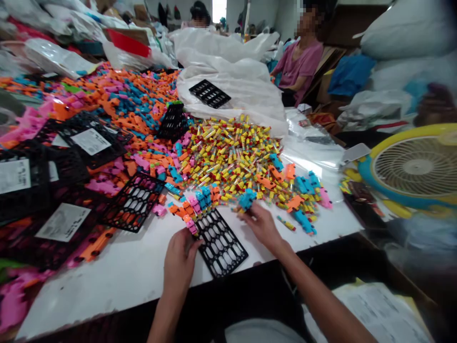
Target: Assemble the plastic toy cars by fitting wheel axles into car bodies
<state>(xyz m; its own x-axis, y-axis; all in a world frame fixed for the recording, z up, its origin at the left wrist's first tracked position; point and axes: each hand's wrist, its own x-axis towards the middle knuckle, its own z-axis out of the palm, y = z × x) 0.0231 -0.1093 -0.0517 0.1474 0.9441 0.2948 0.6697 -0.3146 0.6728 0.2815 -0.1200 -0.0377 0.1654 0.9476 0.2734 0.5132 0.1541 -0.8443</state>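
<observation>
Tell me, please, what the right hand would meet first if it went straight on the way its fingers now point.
Most likely the right hand, with the blue plastic toy at its fingertips, would meet the near edge of the pile of yellow-ended tubes; depth is unclear, so it might pass above.

One camera gives the whole view, worn on the person's head and facing forward and down over the white table (117,286); the forearms (174,295) come in from the bottom edge, setting the left hand (180,252) and right hand (262,224) close by, with a black grid tray (222,244) between them, seen from above; the table's near edge slants, rising to the right; beyond the heap of yellow-capped tubes (232,155) the view reaches white plastic sheeting (235,78), then a co-worker in pink (303,66) farther off; its wide span takes in labelled trays (66,221) at left and a fan (421,166) at right
</observation>
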